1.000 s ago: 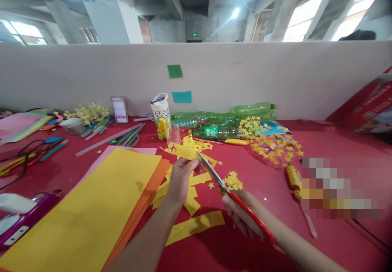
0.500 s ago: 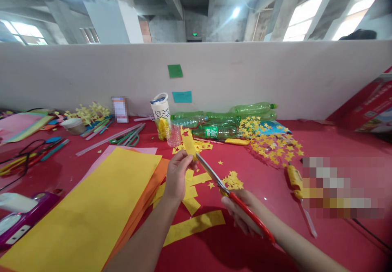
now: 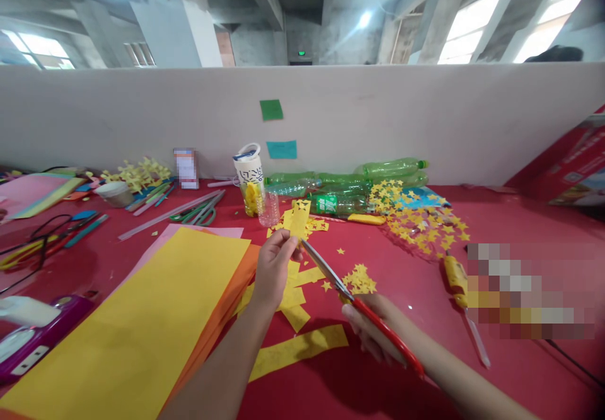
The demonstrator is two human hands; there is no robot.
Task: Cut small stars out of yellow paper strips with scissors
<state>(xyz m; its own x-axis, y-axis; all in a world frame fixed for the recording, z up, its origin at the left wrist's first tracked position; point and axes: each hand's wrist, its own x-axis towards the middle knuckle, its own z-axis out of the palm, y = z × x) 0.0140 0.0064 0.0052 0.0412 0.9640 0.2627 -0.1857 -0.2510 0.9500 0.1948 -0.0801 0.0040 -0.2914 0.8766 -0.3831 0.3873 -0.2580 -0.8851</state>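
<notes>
Pinched in my left hand point(image 3: 275, 267) is a yellow paper strip point(image 3: 299, 219), its upper end pointing away from me. My right hand point(image 3: 375, 325) grips red-handled scissors point(image 3: 331, 275). Their blades look nearly closed, and the tips meet the strip's lower end beside my left fingertips. Beneath and around my hands lie cut yellow strips point(image 3: 302, 344) and a small pile of yellow paper stars point(image 3: 360, 279). Behind the held strip are yellow scraps point(image 3: 317, 224) with star-shaped holes.
Stacked yellow sheets point(image 3: 142, 306) cover the left front. Green plastic bottles point(image 3: 347, 202) and a white cup point(image 3: 249, 171) stand along the partition. More stars point(image 3: 425, 221) spread at right, near a yellow glue gun point(image 3: 455, 278). A purple power strip point(image 3: 47, 335) sits far left.
The yellow strip in my left hand has turned, its upper end swinging right. The scissors and my right hand have hardly moved.
</notes>
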